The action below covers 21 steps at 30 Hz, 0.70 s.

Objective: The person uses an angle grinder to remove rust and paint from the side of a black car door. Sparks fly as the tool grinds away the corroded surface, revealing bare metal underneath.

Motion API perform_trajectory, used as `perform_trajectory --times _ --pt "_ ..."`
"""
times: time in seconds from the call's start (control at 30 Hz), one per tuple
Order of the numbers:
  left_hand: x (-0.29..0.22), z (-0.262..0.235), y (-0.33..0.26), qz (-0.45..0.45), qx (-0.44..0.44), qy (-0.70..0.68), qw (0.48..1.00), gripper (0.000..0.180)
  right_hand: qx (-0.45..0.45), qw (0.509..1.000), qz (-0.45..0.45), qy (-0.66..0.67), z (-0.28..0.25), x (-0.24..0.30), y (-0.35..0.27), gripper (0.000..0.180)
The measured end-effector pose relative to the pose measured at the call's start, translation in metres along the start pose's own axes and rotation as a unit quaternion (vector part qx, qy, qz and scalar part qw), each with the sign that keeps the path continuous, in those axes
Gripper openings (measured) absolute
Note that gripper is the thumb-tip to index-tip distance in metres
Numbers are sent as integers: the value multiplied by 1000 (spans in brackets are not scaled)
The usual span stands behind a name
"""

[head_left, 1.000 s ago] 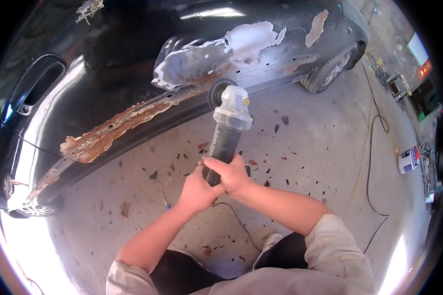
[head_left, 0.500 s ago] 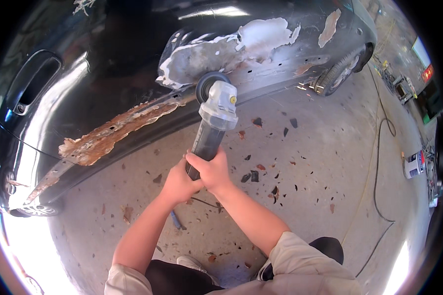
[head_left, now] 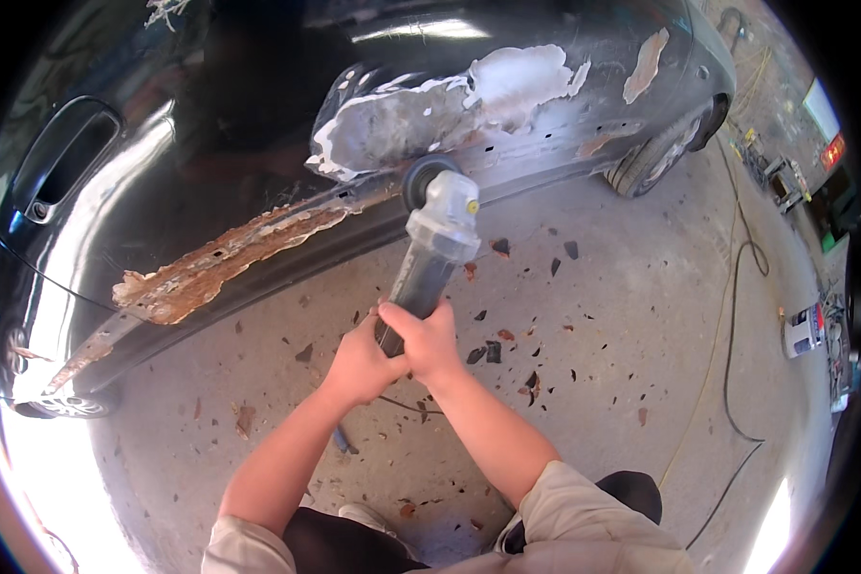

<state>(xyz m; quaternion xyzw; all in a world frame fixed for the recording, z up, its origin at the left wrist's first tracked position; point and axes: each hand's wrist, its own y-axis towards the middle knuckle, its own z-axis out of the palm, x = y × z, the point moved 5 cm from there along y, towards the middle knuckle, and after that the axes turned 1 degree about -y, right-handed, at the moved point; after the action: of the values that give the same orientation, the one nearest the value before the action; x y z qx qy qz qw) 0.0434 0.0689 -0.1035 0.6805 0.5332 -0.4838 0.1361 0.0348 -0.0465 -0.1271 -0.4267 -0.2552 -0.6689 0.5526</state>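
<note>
While your forearms slant upward and inward, the left hand (head_left: 362, 364) and the right hand (head_left: 429, 342) meet at the lower end of the angle grinder (head_left: 438, 230), both closed around its dark body. Your right thumb lies across the front; the left hand sits a little lower, its wrist beside the right one. Your arms reach forward, pointing the tool away from you, its head up and slightly right. The disc (head_left: 414, 185) is at the lower side of the black car (head_left: 230, 124); whether it touches, you cannot tell.
</note>
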Motion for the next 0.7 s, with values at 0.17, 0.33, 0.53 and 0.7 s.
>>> perform_trajectory --times 0.17,0.33,0.53,0.7 --pt "4 3 1 11 -21 33 999 95 19 999 -9 -28 -5 2 4 22" --pt "11 8 2 2 -20 -25 999 90 -17 1000 13 -3 -7 -5 3 30" --pt "4 6 -8 8 -42 35 998 61 2 999 2 -50 -5 -3 -1 40" --pt "21 16 -10 10 6 -67 998 73 3 990 -30 -141 -4 11 -12 49"
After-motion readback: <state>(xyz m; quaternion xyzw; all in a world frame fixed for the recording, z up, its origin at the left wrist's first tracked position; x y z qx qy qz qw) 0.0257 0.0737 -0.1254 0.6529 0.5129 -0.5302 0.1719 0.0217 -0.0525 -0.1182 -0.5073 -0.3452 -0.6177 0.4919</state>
